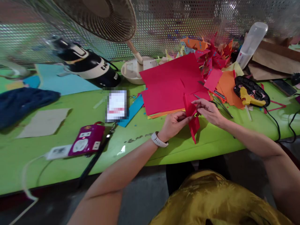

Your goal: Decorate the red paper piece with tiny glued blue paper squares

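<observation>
Photographed in the head view, gripping folded red paper (189,107) between the thumb and fingers of the left hand (173,124), and pinching its side with the closed fingertips of the right hand (209,112), above the near part of a green table (82,106), just in front of red sheets (161,90). Likely to tear or crease off line if pulled unevenly, being thin and held close to the middle by both hands. Liable to bend at the long lower tip, left unsupported below the fingers, if pressed down on the table. Risky, too, beside the right hand: apt to be nicked on open scissors (219,95) or a pointed metal tool (224,108) if swung back without a look. Possible as well to snag the cord (274,118) with the right forearm, dragging the yellow glue gun (252,99) off its black tray (260,89).
</observation>
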`<state>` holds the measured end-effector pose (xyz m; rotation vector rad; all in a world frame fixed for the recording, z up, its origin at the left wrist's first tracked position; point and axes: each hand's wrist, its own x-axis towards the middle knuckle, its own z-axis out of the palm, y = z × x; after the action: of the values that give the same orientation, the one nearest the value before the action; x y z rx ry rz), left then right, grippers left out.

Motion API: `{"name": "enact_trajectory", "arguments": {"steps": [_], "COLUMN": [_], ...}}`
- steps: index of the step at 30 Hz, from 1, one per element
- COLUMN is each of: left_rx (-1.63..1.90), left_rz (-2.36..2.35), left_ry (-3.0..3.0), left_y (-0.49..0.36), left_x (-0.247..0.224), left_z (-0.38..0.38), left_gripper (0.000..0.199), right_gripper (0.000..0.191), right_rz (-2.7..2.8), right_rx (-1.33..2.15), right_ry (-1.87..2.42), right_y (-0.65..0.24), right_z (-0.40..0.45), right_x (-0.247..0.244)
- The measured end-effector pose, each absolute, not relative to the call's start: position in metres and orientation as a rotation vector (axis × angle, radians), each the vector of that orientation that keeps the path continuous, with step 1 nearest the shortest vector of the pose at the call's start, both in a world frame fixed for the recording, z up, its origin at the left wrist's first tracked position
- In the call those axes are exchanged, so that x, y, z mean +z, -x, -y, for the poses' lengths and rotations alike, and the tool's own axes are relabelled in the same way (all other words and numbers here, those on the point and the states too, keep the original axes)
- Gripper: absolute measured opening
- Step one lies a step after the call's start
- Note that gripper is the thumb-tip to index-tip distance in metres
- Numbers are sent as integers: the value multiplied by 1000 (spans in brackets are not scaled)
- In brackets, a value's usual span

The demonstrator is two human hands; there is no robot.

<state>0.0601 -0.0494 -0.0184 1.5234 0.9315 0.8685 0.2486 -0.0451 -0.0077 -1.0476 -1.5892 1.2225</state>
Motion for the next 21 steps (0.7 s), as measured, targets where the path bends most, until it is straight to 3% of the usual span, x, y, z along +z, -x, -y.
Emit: {"name": "enact_trajectory", "arguments": {"steps": [10, 21], "left_rx": [923, 954], "left_rz": [-964, -926], "left_ry": [-1471, -1431], "left_y": [-60, -61], "left_x": [-17, -16], "left_z": [46, 49], "left_gripper": [34, 31], "right_gripper": [43, 38], "right_rz": [1707, 1656], "right_rx": [1127, 1025], "right_ry": [971, 952], "right_y": [-249, -243], "right_z": [51, 47], "right_x": [-2, -14]}}
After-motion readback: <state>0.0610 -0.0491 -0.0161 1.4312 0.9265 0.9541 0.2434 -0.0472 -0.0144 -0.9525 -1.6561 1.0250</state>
